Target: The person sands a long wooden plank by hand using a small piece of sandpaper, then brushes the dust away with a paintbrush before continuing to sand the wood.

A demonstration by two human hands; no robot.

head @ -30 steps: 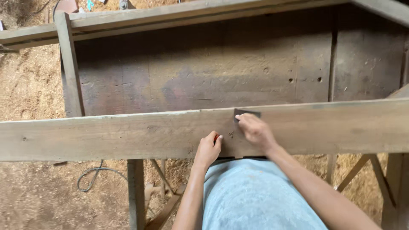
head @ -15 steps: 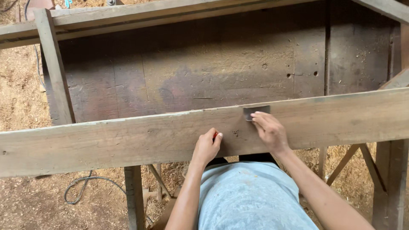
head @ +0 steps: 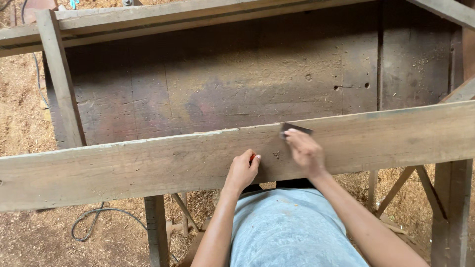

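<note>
A long pale wooden plank (head: 123,165) lies across the view from left to right, resting on a wooden frame. My right hand (head: 306,152) presses a small dark metal square (head: 296,130) against the plank's far edge. My left hand (head: 242,170) rests on the plank's near part with its fingers curled around a small red pencil-like object (head: 253,157), mostly hidden by the fingers. The two hands are a short way apart, near the plank's middle.
Beyond the plank is a wide dark worn board surface (head: 237,89) with holes, framed by wooden rails (head: 59,74). Sawdust covers the floor (head: 20,104). A grey cable (head: 94,215) lies on the floor under the plank. Wooden legs (head: 156,230) stand below.
The view has shifted slightly. My right hand with the metal square sits a bit further along the plank's far edge; my left hand stays on the plank.
</note>
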